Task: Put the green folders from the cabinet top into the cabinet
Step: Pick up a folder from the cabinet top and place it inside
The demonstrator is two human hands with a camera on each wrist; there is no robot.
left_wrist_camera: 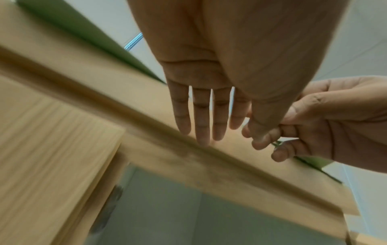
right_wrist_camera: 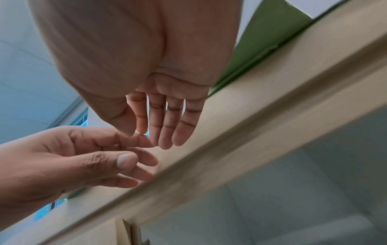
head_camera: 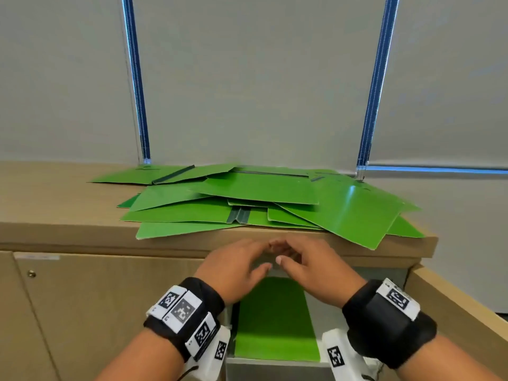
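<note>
The green folders lie in a loose, fanned heap on the cabinet top, several corners hanging over its front edge, and one more folder already lies inside the open cabinet below my wrists. They look thin, flat and glossy, so I judge them light but slippery, prone to sliding off one another if I lift from the middle of the heap. The overhanging front corners look like the best place to take hold: thumb on top, fingers beneath, one or two sheets at a time, held level so they do not flop open at the dark spine. My left hand and my right hand hover close together just below the cabinet top's front edge, fingertips nearly meeting. My left grip is open, fingers straight and spread, holding nothing. My right grip is loose too, fingers gently bent and empty as far as I can see. How many folders are in the heap I cannot count, since they overlap. The wrist views are blurred and show only green undersides past the edge, and the cabinet's inside is mostly hidden by my hands, so I cannot tell how deep it runs.
</note>
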